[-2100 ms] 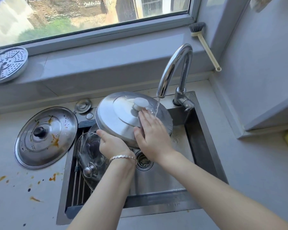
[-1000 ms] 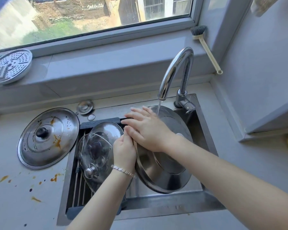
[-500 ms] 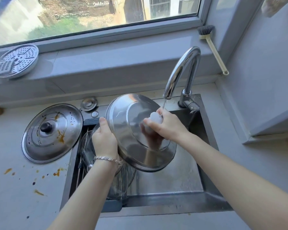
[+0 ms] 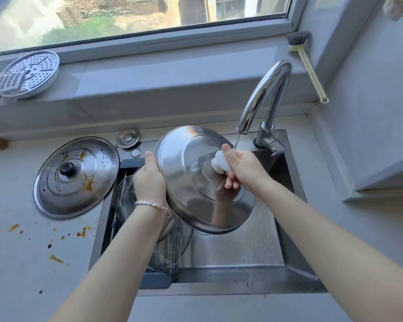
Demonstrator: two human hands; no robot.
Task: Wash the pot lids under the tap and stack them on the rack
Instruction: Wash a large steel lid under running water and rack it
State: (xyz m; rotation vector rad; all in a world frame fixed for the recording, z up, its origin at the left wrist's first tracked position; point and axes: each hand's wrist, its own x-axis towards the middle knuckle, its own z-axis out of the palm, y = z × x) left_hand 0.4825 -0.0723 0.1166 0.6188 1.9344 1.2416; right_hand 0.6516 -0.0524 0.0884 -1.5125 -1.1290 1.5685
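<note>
A steel lid is held tilted over the sink, its domed top and white knob facing near and right, beside the running tap. The left hand grips its left rim; the right hand curls round the knob. A second earlier the lid sat lower, the right hand spread across it. Glass lids stand on the rack; a stained lid lies on the spattered grey table below a sunlit window.
</note>
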